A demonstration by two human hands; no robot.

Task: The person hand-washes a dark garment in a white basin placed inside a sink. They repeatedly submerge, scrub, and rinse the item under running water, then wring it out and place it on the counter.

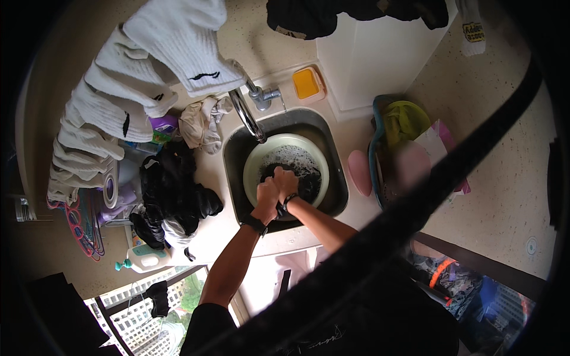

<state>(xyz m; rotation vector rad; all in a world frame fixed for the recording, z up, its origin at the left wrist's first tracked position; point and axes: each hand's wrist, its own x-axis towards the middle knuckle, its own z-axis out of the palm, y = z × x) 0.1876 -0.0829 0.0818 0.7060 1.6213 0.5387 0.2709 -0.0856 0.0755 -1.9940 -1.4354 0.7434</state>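
Observation:
Both fists are side by side over a pale green basin (pixel 326 178) that stands in the dark sink (pixel 340 196). Soapy water (pixel 291 155) with foam fills part of the basin. My left hand (pixel 267 194), with a black watch at the wrist, is closed on black cloth (pixel 309 182). Pressed against it, my right hand (pixel 286 181) also grips the wet cloth; a dark bracelet circles that wrist. Much of the cloth lies in the water, and the hands hide part of it. The chrome faucet (pixel 247 113) reaches over the basin's far left rim.
White socks (pixel 178 49) hang at the upper left, overhanging the counter. Black garments (pixel 173 196) are piled left of the sink, near a white bottle (pixel 149 259). An orange soap box (pixel 307 83) sits behind. A pink oval object (pixel 359 173) and a teal-rimmed basket (pixel 377 133) stand right.

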